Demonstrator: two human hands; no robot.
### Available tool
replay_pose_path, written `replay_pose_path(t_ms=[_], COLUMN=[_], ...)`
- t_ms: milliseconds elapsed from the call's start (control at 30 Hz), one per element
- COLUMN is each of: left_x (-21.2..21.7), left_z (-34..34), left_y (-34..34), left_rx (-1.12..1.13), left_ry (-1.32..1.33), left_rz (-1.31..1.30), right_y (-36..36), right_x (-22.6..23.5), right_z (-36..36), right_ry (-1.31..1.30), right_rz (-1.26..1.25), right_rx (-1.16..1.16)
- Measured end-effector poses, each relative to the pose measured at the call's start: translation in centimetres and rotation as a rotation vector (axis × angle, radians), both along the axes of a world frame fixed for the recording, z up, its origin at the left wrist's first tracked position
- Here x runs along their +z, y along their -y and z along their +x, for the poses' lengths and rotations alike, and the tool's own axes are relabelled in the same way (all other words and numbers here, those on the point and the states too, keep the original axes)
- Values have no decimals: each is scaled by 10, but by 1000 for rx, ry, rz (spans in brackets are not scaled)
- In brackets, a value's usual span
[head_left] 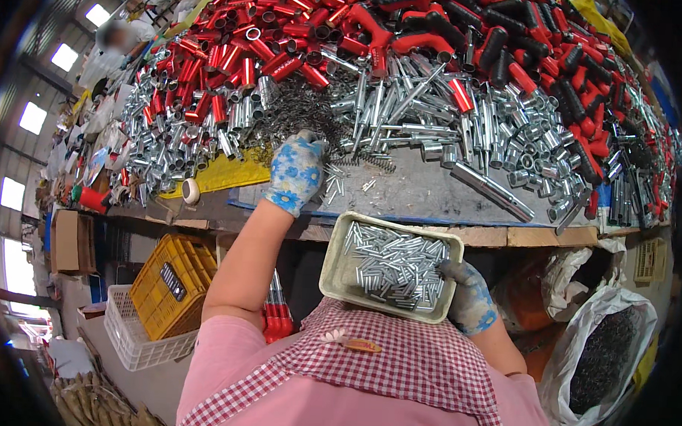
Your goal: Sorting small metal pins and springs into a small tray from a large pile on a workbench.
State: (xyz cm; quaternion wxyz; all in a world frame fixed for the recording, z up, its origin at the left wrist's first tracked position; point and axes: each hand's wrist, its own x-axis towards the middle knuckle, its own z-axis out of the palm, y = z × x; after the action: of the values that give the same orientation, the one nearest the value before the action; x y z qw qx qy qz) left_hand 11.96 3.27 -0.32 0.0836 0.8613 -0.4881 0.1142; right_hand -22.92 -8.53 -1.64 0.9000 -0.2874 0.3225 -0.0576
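Note:
My left hand (pixel 296 172), in a white glove with blue flowers, reaches to the near edge of a heap of dark coil springs (pixel 296 110). Its fingers are curled in, and what they hold is hidden. Just right of it, a few small metal pins (pixel 333 186) lie on the table. My right hand (pixel 471 299), gloved alike, grips the right rim of a pale plastic tray (pixel 330 276), thumb over the edge. The tray is tilted against my apron, below the table's front edge. Many short silvery pins (pixel 399 264) fill its bottom.
Red tubes (pixel 286 65), red-and-black handles (pixel 497 49) and shiny metal sleeves (pixel 535 137) are heaped across the table (pixel 424 193). A white roll (pixel 191 191) sits at its front left. A yellow crate (pixel 173 282) stands below left; a lined sack (pixel 606 350) stands right.

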Motion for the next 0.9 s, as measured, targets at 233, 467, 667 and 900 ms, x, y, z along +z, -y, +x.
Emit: replay_pose_path(t_ms=[233, 467, 667, 900], left_x=[9, 0, 16, 25], left_z=[-6, -3, -7, 15], left_y=[-5, 0, 4, 15], left_rx=[-101, -66, -73, -89], left_ry=[-106, 58, 31, -172], left_rz=[38, 193, 299, 389], right_y=[-2, -2, -4, -1], right_x=[-3, -10, -8, -10], right_z=[-2, -2, -1, -2], right_ry=[-8, 9, 16, -9], right_rz=[-25, 12, 60, 72], right_rx=[-7, -45, -59, -36])
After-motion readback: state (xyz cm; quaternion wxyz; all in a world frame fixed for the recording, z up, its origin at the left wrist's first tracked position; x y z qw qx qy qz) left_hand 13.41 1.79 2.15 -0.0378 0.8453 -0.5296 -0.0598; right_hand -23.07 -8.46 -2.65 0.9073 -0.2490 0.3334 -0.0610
